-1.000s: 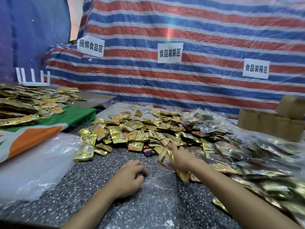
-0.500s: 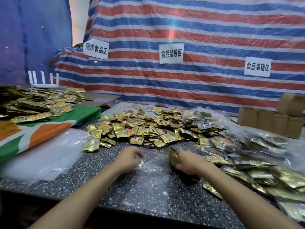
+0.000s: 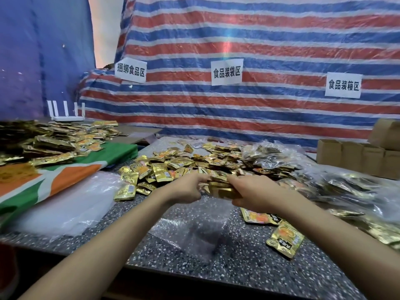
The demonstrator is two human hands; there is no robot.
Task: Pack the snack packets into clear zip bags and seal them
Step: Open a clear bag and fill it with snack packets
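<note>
Head view: left hand (image 3: 187, 188), right hand (image 3: 253, 194) grip one packet stack (image 3: 221, 187) above one clear bag (image 3: 194, 232); three signs (image 3: 226, 72).

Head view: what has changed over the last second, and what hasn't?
The right hand drew a bundle of packets back from the pile and brought it to the left hand, which pinches the mouth of the clear zip bag; the hands now meet above the bag. The pile, filled bags at right and cardboard boxes stayed put.

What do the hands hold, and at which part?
A bunch of gold snack packets: the left hand grips its left end, the right hand its right end.
</note>
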